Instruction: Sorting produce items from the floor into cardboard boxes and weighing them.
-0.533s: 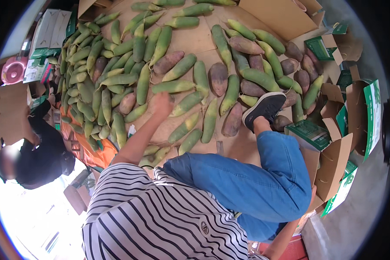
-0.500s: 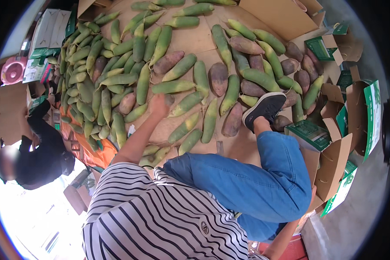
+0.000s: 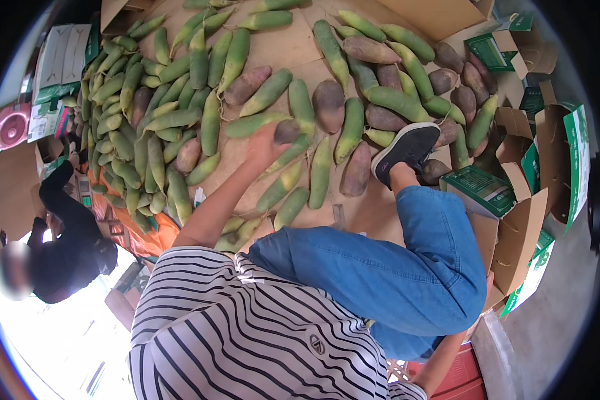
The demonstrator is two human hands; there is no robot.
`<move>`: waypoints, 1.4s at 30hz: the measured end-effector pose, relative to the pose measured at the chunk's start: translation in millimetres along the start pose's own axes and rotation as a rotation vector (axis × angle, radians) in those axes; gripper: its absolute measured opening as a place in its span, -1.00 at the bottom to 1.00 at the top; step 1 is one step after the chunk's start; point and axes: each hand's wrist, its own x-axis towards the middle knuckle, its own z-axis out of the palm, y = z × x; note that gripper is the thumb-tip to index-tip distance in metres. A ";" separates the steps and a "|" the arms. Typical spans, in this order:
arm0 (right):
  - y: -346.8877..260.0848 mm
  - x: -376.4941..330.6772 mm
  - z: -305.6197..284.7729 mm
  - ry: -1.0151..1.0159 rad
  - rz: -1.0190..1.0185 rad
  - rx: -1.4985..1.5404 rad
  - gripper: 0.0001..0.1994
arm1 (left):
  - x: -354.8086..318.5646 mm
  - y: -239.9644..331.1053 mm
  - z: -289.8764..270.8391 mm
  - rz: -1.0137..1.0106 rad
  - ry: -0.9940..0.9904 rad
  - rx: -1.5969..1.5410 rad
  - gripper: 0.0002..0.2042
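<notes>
My left hand [image 3: 265, 148] is closed around a dark purple radish [image 3: 287, 132], whose rounded end sticks out past the fingers. It hovers over long green radishes [image 3: 292, 153] lying on the cardboard sheet. A large purple radish [image 3: 329, 107] lies just right of it. My right forearm [image 3: 441, 360] passes behind my bent leg. Only a sliver of my right hand [image 3: 490, 281] shows beside an opened cardboard box [image 3: 519, 250]; its fingers are hidden.
A dense heap of green radishes [image 3: 123, 143] fills the left side. My shoe [image 3: 403, 150] stands among purple and green radishes. Opened green-and-brown boxes [image 3: 477, 190] line the right. At far left a person in black [image 3: 73, 230] bends near a cardboard box [image 3: 13, 190].
My left hand has moved right and slightly away from me with the purple radish, which shows more now. The view has shifted a little. The person at left has bent an arm differently.
</notes>
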 end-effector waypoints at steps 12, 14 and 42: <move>0.5 8.1 1.2 0.117 -0.105 -0.230 -0.73 | 1.5 -52.9 56.7 -0.290 -0.304 0.053 -0.25; 1.2 4.7 -6.1 0.077 -0.066 -0.208 -0.73 | -2.1 -28.2 63.7 -0.261 -0.292 0.050 -0.26; 17.3 14.3 -22.6 0.066 -0.293 -0.408 -0.65 | -40.0 483.6 -22.4 1.087 -0.396 -0.455 -0.60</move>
